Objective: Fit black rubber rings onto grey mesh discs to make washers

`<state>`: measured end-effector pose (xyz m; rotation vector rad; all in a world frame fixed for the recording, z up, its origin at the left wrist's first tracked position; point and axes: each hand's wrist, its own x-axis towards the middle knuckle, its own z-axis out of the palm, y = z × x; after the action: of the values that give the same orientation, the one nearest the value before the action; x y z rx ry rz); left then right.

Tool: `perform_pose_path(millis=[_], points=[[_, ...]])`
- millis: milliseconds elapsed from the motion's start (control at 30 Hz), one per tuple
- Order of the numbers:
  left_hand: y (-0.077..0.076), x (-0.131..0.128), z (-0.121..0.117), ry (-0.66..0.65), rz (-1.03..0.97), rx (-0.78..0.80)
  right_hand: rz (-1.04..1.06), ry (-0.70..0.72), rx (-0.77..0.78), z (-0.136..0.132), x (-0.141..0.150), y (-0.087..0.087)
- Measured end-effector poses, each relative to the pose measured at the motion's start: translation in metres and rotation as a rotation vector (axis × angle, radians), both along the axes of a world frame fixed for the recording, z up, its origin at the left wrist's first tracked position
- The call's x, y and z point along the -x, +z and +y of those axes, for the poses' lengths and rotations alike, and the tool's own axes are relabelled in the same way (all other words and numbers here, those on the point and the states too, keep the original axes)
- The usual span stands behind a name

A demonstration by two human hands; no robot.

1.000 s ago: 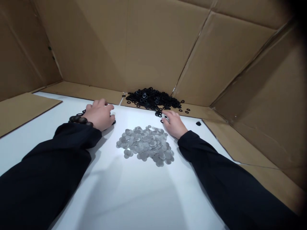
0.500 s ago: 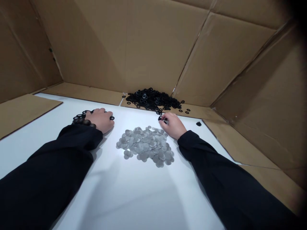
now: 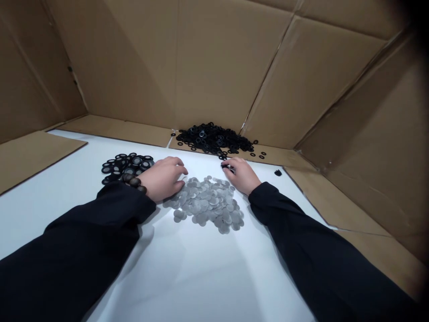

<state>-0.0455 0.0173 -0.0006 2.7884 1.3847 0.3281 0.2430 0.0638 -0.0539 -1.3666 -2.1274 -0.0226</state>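
L hand (image 3: 162, 179): fingers are opened and released; tips are laid on the near edge of the grey discs (image 3: 204, 203), which lie at approx. 3 o'clock from this hand.
R hand (image 3: 243, 176): fingers (image 3: 234, 163) are curled and a black ring (image 3: 228, 167) seems to be pinched by them.
Rings: a small heap of black rings (image 3: 125, 167) is seen at 9 o'clock from L hand; a large heap of black rings (image 3: 212, 138) is seen at 11 o'clock from R hand, which is the nearer hand.
Hidden: the pinched ring is mostly covered, so the number held can't be told.
Rest: a bead bracelet (image 3: 132, 181) is worn on L wrist; a white surface (image 3: 201, 273) is bordered by cardboard walls (image 3: 217, 67).
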Motion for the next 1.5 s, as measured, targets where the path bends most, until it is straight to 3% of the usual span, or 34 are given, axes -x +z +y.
perform_pose_path(millis=[267,467,800,1000,1133,1233,1367,1500], points=[[-0.002,-0.007,-0.016,-0.085,0.044,0.374,0.044,-0.047,-0.048,-0.002,0.001,0.0],[-0.018,-0.025,-0.023,-0.178,0.045,0.29,0.185,-0.077,-0.167,-0.011,0.009,0.003],[-0.021,-0.047,-0.028,-0.177,-0.067,0.253,0.23,-0.144,-0.055,-0.008,0.013,0.005],[-0.014,-0.044,-0.027,-0.208,-0.399,0.303,0.398,-0.144,0.024,-0.028,0.024,0.014],[-0.006,-0.041,-0.02,-0.061,-0.65,0.225,0.726,0.033,0.292,-0.051,0.048,0.024],[-0.001,-0.044,-0.016,0.051,-0.755,0.325,0.834,0.119,0.379,-0.063,0.062,0.031],[0.0,-0.048,-0.016,0.09,-0.852,0.478,0.749,0.182,0.394,-0.068,0.065,0.033],[-0.004,-0.047,-0.015,0.161,-0.947,0.515,0.338,0.15,0.209,-0.065,0.053,0.031]])
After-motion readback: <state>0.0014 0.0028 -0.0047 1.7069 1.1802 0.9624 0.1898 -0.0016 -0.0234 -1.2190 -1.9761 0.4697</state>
